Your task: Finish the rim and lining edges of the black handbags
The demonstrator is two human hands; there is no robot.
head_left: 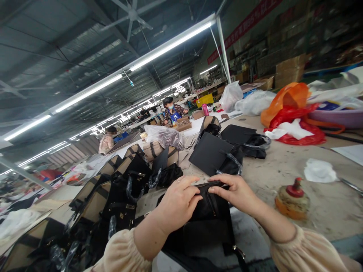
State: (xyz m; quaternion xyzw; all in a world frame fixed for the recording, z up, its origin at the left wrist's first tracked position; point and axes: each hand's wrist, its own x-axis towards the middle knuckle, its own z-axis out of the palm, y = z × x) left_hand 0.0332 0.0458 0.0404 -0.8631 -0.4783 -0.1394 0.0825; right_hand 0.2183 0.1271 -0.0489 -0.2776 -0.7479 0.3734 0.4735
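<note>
A black bag lies in front of me on the worktable, with a zipper showing near its upper edge. My right hand pinches that upper edge between thumb and fingers. On the left side of the same edge, my left hand has its fingers bent and closed on the bag; its fingertips partly hide the material. Just beyond my hands lies a flat black panel joined to dark fabric and a plastic-wrapped handle.
Rows of black bags with beige interiors fill the left. To the right are a stained pot with a red top, white paper, and red and orange plastic bags. A masked co-worker is across the table.
</note>
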